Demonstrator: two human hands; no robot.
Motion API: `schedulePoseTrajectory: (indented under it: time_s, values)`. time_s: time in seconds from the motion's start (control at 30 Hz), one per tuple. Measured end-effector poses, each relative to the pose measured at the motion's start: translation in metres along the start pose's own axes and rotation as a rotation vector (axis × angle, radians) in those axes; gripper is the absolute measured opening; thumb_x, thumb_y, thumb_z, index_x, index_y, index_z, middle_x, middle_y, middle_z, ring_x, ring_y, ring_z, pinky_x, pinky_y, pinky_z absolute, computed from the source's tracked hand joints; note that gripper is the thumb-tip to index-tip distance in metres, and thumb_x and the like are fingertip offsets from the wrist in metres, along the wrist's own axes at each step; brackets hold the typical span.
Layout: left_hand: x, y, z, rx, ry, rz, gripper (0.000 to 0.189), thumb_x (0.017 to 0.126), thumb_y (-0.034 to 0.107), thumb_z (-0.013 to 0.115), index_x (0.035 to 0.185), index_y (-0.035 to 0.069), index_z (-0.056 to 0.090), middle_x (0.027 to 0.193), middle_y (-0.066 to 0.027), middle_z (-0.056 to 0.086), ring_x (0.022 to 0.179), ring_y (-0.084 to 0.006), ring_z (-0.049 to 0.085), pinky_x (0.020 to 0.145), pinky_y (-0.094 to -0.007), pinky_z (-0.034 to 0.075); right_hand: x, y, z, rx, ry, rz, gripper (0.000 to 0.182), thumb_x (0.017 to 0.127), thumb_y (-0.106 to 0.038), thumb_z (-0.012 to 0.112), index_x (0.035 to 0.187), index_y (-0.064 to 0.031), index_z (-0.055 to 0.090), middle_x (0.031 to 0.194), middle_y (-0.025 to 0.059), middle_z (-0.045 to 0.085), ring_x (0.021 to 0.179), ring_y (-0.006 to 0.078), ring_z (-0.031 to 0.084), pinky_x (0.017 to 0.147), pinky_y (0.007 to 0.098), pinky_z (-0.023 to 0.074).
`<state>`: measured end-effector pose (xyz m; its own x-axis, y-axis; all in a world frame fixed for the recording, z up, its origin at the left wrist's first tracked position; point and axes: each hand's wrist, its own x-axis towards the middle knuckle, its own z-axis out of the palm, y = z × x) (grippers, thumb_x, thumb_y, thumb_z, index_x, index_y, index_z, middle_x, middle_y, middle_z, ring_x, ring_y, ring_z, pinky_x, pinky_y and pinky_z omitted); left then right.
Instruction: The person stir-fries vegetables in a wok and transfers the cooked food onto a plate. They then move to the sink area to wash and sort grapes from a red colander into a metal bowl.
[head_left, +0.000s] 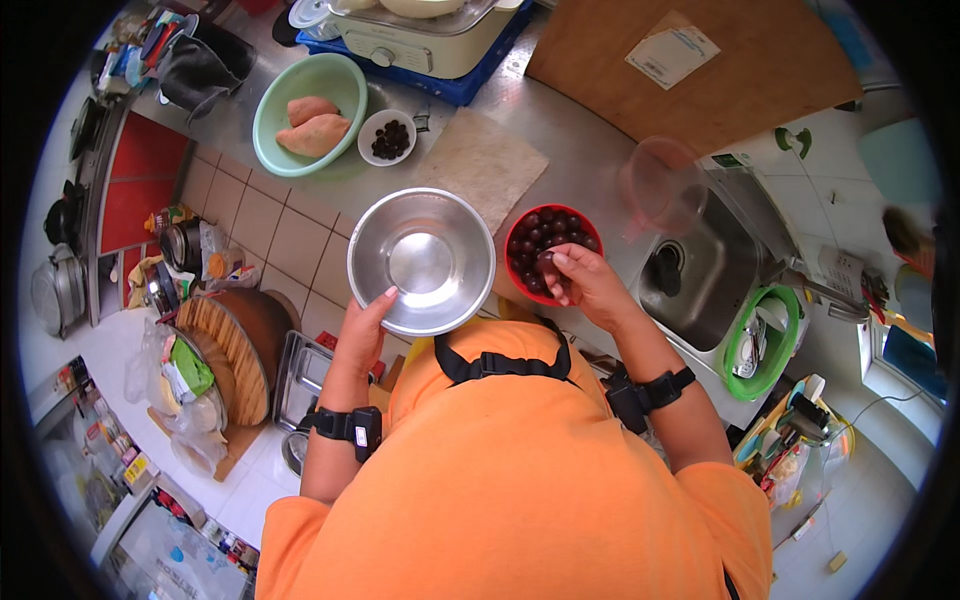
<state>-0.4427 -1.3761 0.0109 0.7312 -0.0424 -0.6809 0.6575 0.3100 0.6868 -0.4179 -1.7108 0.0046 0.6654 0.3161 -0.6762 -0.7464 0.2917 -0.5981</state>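
My left hand (360, 337) grips the near-left rim of a stainless steel bowl (375, 259), thumb over the edge; nothing lies inside it. To the right is a red bowl (598, 225) of dark, round, grape-like fruits (534, 234). Over its near side, my right hand (592, 281) pinches one dark fruit (546, 261) between thumb and fingers. The curled fingers partly hide the fruits beneath. A small white bowl (365, 146) with small dark pieces (390, 139) stands farther off, beside a pale green basin (266, 124) holding two sweet potatoes (313, 135).
A beige cloth (480, 161) lies on the steel counter (559, 142). Behind it stands an electric cooker (450, 56) on a blue tray (469, 88). On the right are a clear plastic container (664, 184), a sink (694, 300) and a green basket (727, 352). A wooden board (585, 67) leans behind.
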Motion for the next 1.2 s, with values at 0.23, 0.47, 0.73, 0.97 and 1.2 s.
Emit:
schedulePoseTrajectory:
  time_s: [0.23, 0.47, 0.73, 0.97, 1.2]
  values:
    - [0.005, 0.004, 0.0, 0.003, -0.008, -0.02, 0.046, 0.085, 0.013, 0.061, 0.126, -0.001, 0.046, 0.115, -0.009, 0.058, 0.104, -0.0164, 0.055, 0.089, -0.0294, 0.044, -0.022, 0.001, -0.027, 0.178, 0.106, -0.017, 0.016, 0.095, -0.018, 0.05, 0.108, -0.0084, 0.052, 0.085, 0.0047, 0.061, 0.066, 0.0098, 0.054, 0.058, 0.0225, 0.0438]
    - [0.007, 0.008, 0.005, 0.022, -0.024, -0.015, 0.045, 0.086, 0.012, 0.061, 0.126, -0.001, 0.046, 0.115, -0.009, 0.058, 0.104, -0.0164, 0.056, 0.089, -0.0293, 0.044, -0.037, 0.01, -0.037, 0.283, 0.073, -0.088, 0.026, 0.096, -0.015, 0.044, 0.12, -0.0064, 0.048, 0.094, 0.013, 0.063, 0.068, 0.0136, 0.057, 0.058, 0.0235, 0.0452]
    - [0.009, 0.012, 0.008, 0.036, -0.049, -0.025, 0.044, 0.086, 0.012, 0.06, 0.126, -0.001, 0.046, 0.115, -0.0086, 0.058, 0.104, -0.0165, 0.056, 0.088, -0.029, 0.045, -0.045, -0.002, -0.017, 0.559, -0.074, -0.157, 0.029, 0.097, -0.022, 0.041, 0.121, -0.0067, 0.049, 0.096, 0.0201, 0.062, 0.071, 0.0216, 0.062, 0.054, 0.0258, 0.0486]
    - [0.01, 0.019, 0.016, 0.054, -0.065, -0.014, 0.043, 0.086, 0.012, 0.06, 0.125, -0.002, 0.047, 0.114, -0.009, 0.058, 0.103, -0.0165, 0.056, 0.088, -0.029, 0.045, -0.049, 0.001, -0.015, 0.653, -0.132, -0.119, 0.029, 0.097, -0.024, 0.041, 0.118, -0.0068, 0.051, 0.095, 0.0229, 0.062, 0.066, 0.0231, 0.062, 0.051, 0.0253, 0.0471]
    - [0.009, 0.023, 0.023, 0.116, -0.134, 0.008, 0.046, 0.086, 0.015, 0.061, 0.126, -0.002, 0.046, 0.116, -0.0082, 0.057, 0.106, -0.0161, 0.054, 0.091, -0.0295, 0.042, -0.047, -0.01, 0.001, 0.133, 0.019, -0.134, 0.033, 0.086, -0.005, 0.05, 0.119, -0.0051, 0.05, 0.099, 0.0137, 0.054, 0.071, 0.0227, 0.057, 0.059, 0.0265, 0.0466]
